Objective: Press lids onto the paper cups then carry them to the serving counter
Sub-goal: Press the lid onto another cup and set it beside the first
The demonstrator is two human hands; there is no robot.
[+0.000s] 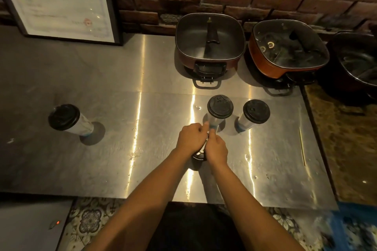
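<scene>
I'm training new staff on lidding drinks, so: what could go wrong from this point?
1. The left hand and right hand bunch over the near cup. Its lid is mostly hidden, so it may be seated crooked and could leak when carried.
2. The left fingertips are right up against the middle cup, which is tall and narrow. A slip could tip it toward the right cup.
</scene>
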